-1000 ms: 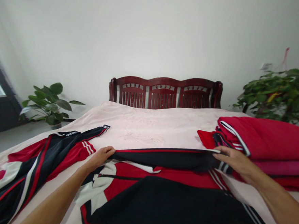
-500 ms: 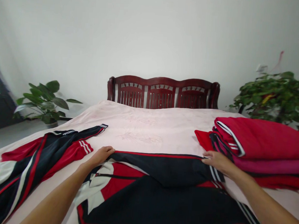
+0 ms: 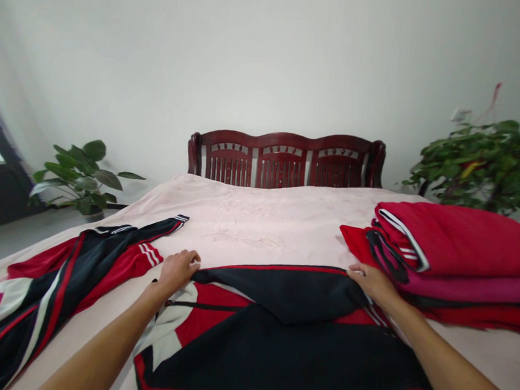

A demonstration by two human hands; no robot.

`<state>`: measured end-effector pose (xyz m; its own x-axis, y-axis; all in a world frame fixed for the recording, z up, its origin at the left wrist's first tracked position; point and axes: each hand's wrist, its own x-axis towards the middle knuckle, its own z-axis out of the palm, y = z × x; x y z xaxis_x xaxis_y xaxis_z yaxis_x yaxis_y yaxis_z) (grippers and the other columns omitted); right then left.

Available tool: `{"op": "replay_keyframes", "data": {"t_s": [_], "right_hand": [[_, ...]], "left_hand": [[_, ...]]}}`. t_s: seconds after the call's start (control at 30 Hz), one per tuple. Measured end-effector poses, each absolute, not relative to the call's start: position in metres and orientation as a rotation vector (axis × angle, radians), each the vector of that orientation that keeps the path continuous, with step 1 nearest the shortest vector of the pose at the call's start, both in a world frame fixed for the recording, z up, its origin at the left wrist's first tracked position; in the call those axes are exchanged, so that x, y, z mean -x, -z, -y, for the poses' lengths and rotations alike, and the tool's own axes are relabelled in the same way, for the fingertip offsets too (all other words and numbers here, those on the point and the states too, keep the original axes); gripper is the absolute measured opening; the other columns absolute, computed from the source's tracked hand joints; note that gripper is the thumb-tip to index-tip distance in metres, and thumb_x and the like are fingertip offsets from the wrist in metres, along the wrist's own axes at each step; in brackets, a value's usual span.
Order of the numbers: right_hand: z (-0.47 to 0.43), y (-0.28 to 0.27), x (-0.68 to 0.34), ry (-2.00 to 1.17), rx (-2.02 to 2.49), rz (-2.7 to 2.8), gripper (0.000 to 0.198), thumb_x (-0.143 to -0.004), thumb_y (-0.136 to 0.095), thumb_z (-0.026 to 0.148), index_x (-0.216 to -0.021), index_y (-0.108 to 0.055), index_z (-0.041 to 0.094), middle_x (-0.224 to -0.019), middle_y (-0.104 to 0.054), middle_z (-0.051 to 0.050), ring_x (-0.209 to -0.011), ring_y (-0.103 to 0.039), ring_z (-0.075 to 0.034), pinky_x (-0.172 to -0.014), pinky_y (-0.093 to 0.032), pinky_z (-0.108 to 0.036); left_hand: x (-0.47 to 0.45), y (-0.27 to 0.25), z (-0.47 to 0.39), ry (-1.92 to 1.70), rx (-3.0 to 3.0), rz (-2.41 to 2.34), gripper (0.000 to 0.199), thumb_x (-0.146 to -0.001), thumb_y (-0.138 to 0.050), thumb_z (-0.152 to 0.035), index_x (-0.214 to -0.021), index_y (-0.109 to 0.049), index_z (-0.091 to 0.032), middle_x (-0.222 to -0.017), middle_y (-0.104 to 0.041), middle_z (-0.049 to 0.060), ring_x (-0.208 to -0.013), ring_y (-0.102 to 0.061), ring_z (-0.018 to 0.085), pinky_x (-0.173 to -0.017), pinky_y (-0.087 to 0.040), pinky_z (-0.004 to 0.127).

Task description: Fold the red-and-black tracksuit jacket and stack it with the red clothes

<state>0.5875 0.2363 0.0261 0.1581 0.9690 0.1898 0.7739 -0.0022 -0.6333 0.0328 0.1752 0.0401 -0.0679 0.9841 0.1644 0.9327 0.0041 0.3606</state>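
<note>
At the lower left of the frame a second jacket (image 3: pixel 58 282) lies sprawled on the bed (image 3: pixel 258 218), set aside and unfolded. Just right of it, our left hand (image 3: pixel 177 269) rests palm-down, fingers flat, on the left end of the folded-over edge of the jacket (image 3: pixel 276 339) spread across the lower centre. Our right hand (image 3: pixel 370 281) presses the other end of that edge, fingers down on the cloth; we cannot tell whether they pinch it. We judge the two hands sit at the corners to keep the fold straight. At the right edge a stack (image 3: pixel 456 256) of folded red clothes lies clear of the jacket. We see no container in view.
</note>
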Motion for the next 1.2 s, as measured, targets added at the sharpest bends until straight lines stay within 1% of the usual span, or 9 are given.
{"op": "replay_keyframes", "data": {"t_s": [0.13, 0.37, 0.5, 0.63, 0.77, 0.87, 0.97, 1.1, 1.2], "right_hand": [[-0.237, -0.024, -0.581, -0.403, 1.803, 1.708, 0.040, -0.084, -0.051, 0.035, -0.110, -0.074, 0.017, -0.107, -0.077, -0.011, -0.100, -0.071, -0.025, -0.086, -0.054, -0.033], [-0.222, -0.027, -0.576, -0.202, 1.968, 1.799, 0.032, -0.087, -0.052, 0.031, -0.107, -0.073, 0.017, -0.117, -0.072, -0.015, -0.113, -0.066, -0.028, -0.096, -0.049, -0.038], [-0.207, -0.043, -0.563, 0.001, 2.028, 1.805, 0.039, -0.089, -0.046, 0.019, -0.120, -0.068, 0.014, -0.126, -0.065, -0.020, -0.117, -0.061, -0.032, -0.098, -0.046, -0.046], [-0.170, -0.068, -0.513, 0.220, 1.682, 1.975, 0.035, -0.090, -0.044, 0.016, -0.113, -0.070, 0.018, -0.118, -0.068, -0.014, -0.114, -0.060, -0.028, -0.100, -0.045, -0.043], [-0.116, -0.076, -0.430, -0.304, 1.156, 2.271, 0.025, -0.092, -0.049, 0.021, -0.101, -0.072, 0.024, -0.103, -0.073, -0.003, -0.097, -0.066, -0.018, -0.089, -0.049, -0.030], [-0.095, -0.070, -0.376, -0.375, 0.963, 2.525, 0.025, -0.091, -0.051, 0.018, -0.102, -0.072, 0.025, -0.102, -0.072, -0.002, -0.098, -0.063, -0.017, -0.090, -0.047, -0.029], [-0.104, -0.065, -0.348, -0.164, 1.089, 2.613, 0.025, -0.090, -0.056, 0.022, -0.110, -0.071, 0.023, -0.111, -0.068, -0.007, -0.104, -0.059, -0.022, -0.091, -0.046, -0.034], [-0.134, -0.061, -0.342, -0.090, 1.385, 2.539, 0.030, -0.093, -0.054, 0.034, -0.117, -0.069, 0.024, -0.114, -0.064, -0.009, -0.106, -0.058, -0.023, -0.088, -0.047, -0.034], [-0.148, -0.058, -0.343, -0.095, 1.429, 2.524, 0.030, -0.094, -0.052, 0.036, -0.116, -0.070, 0.026, -0.113, -0.064, -0.009, -0.107, -0.058, -0.023, -0.087, -0.047, -0.034]], "left_hand": [[-0.054, -0.046, -0.159, -0.715, -2.512, -1.635, 0.029, -0.090, -0.057, -0.032, -0.117, -0.064, -0.027, -0.122, -0.063, 0.006, -0.116, -0.055, 0.023, -0.104, -0.039, 0.036], [-0.069, -0.022, -0.149, -0.641, -2.526, -1.556, 0.022, -0.076, -0.048, -0.006, -0.084, -0.062, -0.022, -0.086, -0.062, 0.003, -0.089, -0.058, 0.021, -0.084, -0.045, 0.033], [-0.066, -0.021, -0.148, -0.828, -2.348, -1.667, 0.022, -0.075, -0.046, -0.006, -0.084, -0.059, -0.022, -0.089, -0.062, 0.002, -0.090, -0.059, 0.020, -0.086, -0.046, 0.033], [-0.059, -0.026, -0.139, -1.010, -2.158, -1.920, 0.016, -0.082, -0.050, -0.016, -0.091, -0.060, -0.023, -0.093, -0.061, 0.002, -0.088, -0.060, 0.019, -0.082, -0.047, 0.032], [-0.063, -0.027, -0.129, -0.953, -2.148, -1.961, 0.011, -0.089, -0.052, -0.029, -0.086, -0.062, -0.024, -0.086, -0.064, 0.000, -0.079, -0.061, 0.018, -0.073, -0.046, 0.030], [-0.074, -0.027, -0.124, -0.861, -2.286, -1.801, 0.018, -0.092, -0.050, -0.028, -0.090, -0.068, -0.024, -0.096, -0.071, 0.002, -0.093, -0.065, 0.020, -0.086, -0.048, 0.032], [-0.084, -0.027, -0.123, -0.706, -2.407, -1.718, 0.027, -0.094, -0.047, -0.022, -0.102, -0.072, -0.023, -0.107, -0.073, 0.006, -0.105, -0.064, 0.021, -0.096, -0.047, 0.033], [-0.097, -0.031, -0.123, -0.536, -2.445, -1.840, 0.036, -0.100, -0.039, -0.026, -0.121, -0.068, -0.023, -0.109, -0.071, 0.008, -0.101, -0.065, 0.022, -0.089, -0.048, 0.034], [-0.108, -0.034, -0.126, -0.420, -2.474, -1.896, 0.033, -0.101, -0.040, -0.033, -0.113, -0.070, -0.026, -0.101, -0.068, 0.006, -0.095, -0.065, 0.021, -0.082, -0.047, 0.032]]}}
